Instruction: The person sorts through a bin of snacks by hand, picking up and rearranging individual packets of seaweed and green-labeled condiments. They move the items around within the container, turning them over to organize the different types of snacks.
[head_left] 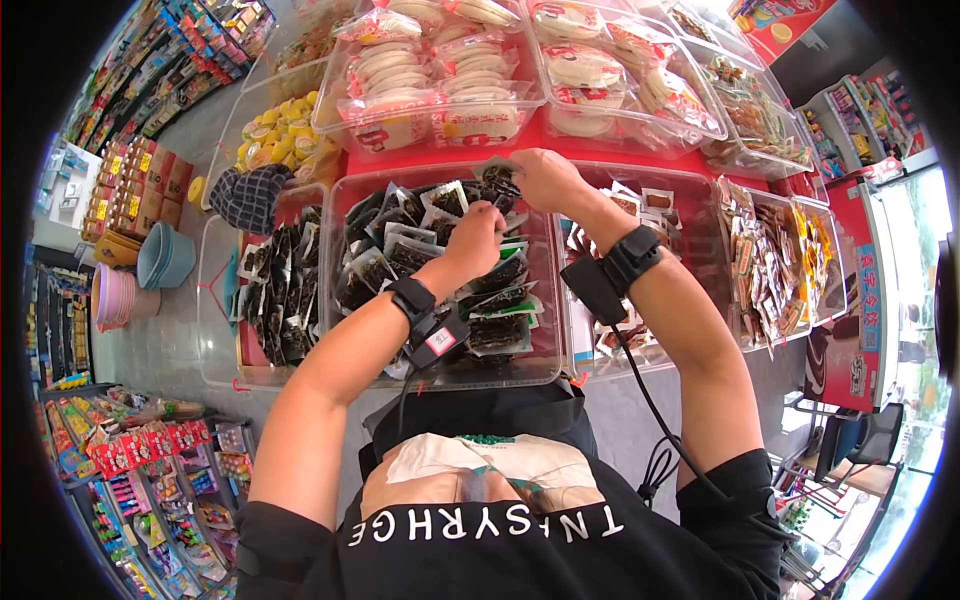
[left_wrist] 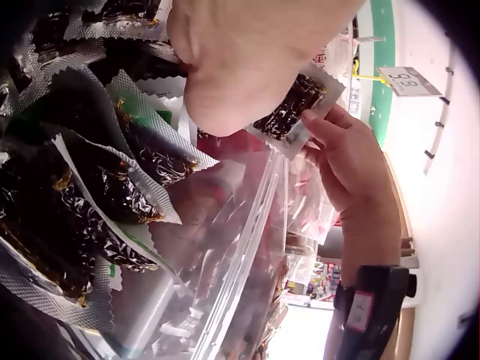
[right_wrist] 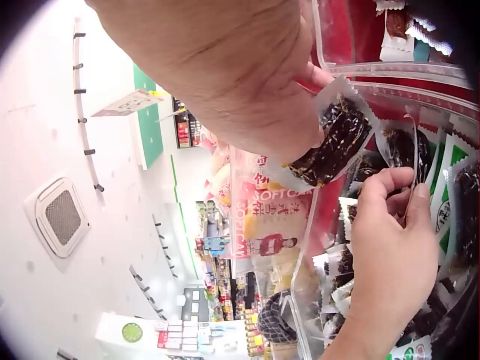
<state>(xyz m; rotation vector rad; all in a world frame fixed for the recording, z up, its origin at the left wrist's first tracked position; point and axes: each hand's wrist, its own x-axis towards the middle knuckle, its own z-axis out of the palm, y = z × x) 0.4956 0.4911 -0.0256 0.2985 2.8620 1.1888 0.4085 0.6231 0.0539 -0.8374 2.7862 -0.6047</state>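
Note:
My right hand (head_left: 550,180) pinches a clear packet of dark, glossy food (right_wrist: 337,141) by its edge, holding it up above the far rim of the middle bin (head_left: 545,340). The same packet (left_wrist: 292,109) shows its flat face in the left wrist view. Lower and to the left, my left hand (head_left: 474,243) is down among the packets in that bin. In the right wrist view, its thumb and fingers (right_wrist: 405,217) pinch the thin edge of another dark-food packet (right_wrist: 402,146). Many similar packets (head_left: 500,300) stand in rows, some with green backs.
Clear bins of round flatbreads (head_left: 480,80) stand behind. Yellow-wrapped items (head_left: 285,135) and a dark checked cloth (head_left: 250,198) lie at the left. Another dark-packet bin (head_left: 285,290) adjoins on the left, and small orange and brown packets (head_left: 775,260) fill bins on the right.

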